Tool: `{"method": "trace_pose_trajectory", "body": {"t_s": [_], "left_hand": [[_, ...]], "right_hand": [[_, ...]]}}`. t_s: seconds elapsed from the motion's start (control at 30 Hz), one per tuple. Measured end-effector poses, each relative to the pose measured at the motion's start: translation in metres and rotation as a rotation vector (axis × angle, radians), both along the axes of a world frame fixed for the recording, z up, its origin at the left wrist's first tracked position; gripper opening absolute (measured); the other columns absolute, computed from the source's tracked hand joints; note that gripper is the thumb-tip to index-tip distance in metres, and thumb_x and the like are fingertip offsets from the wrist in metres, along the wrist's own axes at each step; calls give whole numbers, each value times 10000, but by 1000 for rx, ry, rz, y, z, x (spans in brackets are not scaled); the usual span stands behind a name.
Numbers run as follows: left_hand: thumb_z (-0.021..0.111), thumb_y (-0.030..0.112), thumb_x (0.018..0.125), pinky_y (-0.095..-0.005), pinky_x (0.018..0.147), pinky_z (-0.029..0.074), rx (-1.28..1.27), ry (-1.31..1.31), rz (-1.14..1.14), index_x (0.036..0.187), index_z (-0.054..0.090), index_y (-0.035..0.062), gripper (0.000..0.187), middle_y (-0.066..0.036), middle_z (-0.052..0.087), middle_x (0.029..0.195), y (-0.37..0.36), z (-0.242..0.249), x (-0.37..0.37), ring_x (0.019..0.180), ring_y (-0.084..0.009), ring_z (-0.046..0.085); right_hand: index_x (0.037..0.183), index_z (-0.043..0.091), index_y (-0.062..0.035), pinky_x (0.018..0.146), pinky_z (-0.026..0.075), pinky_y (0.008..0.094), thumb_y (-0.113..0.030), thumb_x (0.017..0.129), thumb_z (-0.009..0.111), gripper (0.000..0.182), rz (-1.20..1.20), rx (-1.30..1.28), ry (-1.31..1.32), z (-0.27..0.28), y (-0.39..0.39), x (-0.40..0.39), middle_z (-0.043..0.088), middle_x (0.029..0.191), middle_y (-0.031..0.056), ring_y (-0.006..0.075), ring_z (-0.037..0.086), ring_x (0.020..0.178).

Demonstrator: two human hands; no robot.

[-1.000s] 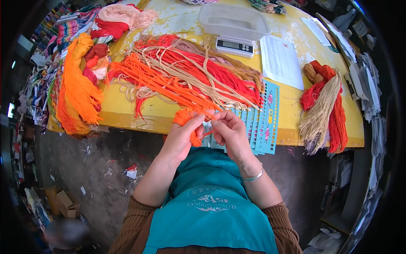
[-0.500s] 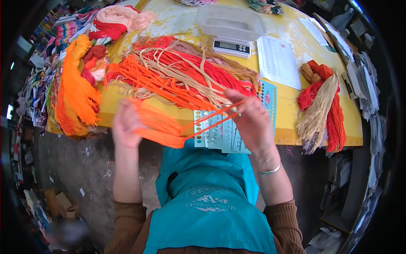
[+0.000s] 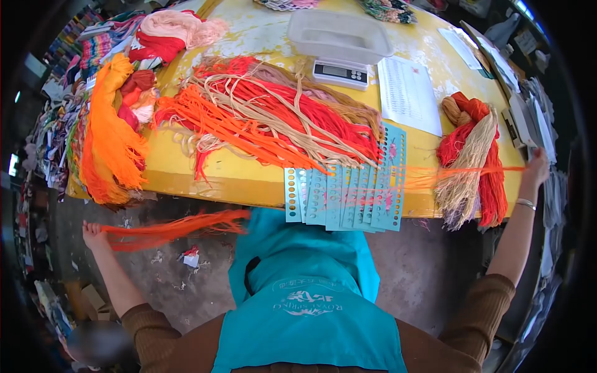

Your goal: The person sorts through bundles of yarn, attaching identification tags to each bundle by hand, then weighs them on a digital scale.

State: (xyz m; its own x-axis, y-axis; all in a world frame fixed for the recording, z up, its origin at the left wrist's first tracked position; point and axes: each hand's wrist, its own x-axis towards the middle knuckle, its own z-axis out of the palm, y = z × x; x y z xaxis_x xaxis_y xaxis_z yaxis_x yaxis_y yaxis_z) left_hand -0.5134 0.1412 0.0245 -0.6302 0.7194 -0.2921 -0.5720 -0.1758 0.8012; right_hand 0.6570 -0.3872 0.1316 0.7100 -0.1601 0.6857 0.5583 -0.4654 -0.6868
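Observation:
Far out to the left, my left hand [image 3: 93, 235] is closed on one end of a bunch of orange thread [image 3: 177, 230], which trails in the air toward my apron, blurred by motion. On the opposite side my right hand [image 3: 536, 168], also closed, grips thinner orange strands [image 3: 429, 177] that stretch left over the table. Between the hands, pale blue punched cards [image 3: 317, 199] with holes along their edges lie fanned at the table's front edge. Behind them rests a large heap of red, orange and beige thread [image 3: 267, 118].
An orange skein [image 3: 112, 130] hangs over the left table edge. Red and beige skeins [image 3: 469, 155] lie at the right. A digital scale [image 3: 340, 73] under a clear plastic tub [image 3: 339, 37] and a printed sheet [image 3: 408, 93] are farther back on the yellow table [image 3: 236, 180].
My hands have swung wide apart, left and right. The single orange bundle stretched between them is now in two separate bunches, one per hand. The cards now show more fully.

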Motion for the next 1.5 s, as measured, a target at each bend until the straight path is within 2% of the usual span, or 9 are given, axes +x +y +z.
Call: {"method": "trace_pose_trajectory", "body": {"t_s": [0.03,0.07,0.23,0.37,0.53,0.77,1.03,1.2,1.5], "left_hand": [[420,182,996,-254,369,152,78,-45,-186,718,399,142,281,49,213,543,-2,7,11,409,-89,153],[429,199,999,-250,368,154,156,-89,-374,727,418,134,280,50,221,544,-5,12,30,413,-82,162],[402,243,1027,-225,365,173,430,-447,-1071,983,635,68,295,62,244,515,-48,4,236,396,-49,194],[393,244,1029,-209,355,210,278,-662,-1382,1368,482,146,365,64,270,525,-121,-9,393,399,-42,238],[565,199,954,-177,393,219,-24,-139,-1893,1316,495,46,399,79,443,619,-189,9,507,459,5,311],[652,231,924,-172,405,223,3,190,-1886,882,534,97,183,69,469,664,-205,10,549,466,1,326],[542,326,971,-195,429,264,-100,288,-1744,970,614,75,261,-5,601,829,-200,-1,557,499,-23,357],[515,327,973,-213,446,304,-341,162,-1753,1190,571,2,395,-143,597,1219,-194,-1,556,528,-68,416],[519,204,964,-213,463,324,-339,165,-1854,1272,503,11,364,-115,567,1213,-196,-10,568,580,-85,481]], "right_hand": [[941,717,-61,524,350,184,-126,911,599,139,186,564,170,22,1,-15,685,812,30,61,493,627],[941,717,-61,524,350,184,-126,911,599,139,185,563,170,27,8,-24,685,812,30,61,493,627],[1171,644,-52,577,366,176,-50,917,519,283,724,-7,170,11,108,-183,694,1011,57,36,518,697],[1150,480,-84,588,397,202,-56,889,514,265,1245,-351,615,-44,178,-345,680,885,48,52,532,715],[1309,348,-66,715,434,222,-32,953,533,403,1662,-401,966,-68,204,-452,677,852,72,78,589,834],[1355,356,-60,656,416,226,-39,933,568,472,1738,-230,1083,-82,204,-466,620,767,39,80,558,727],[946,681,23,606,488,283,-57,877,649,110,1221,-250,625,-118,217,-461,660,759,85,108,596,675],[945,687,-7,628,508,304,-115,856,663,142,1107,-436,661,-140,225,-446,668,750,144,185,646,659],[884,668,-17,652,521,344,-101,816,650,110,1128,-426,594,-140,225,-443,684,791,154,289,679,726]]}}
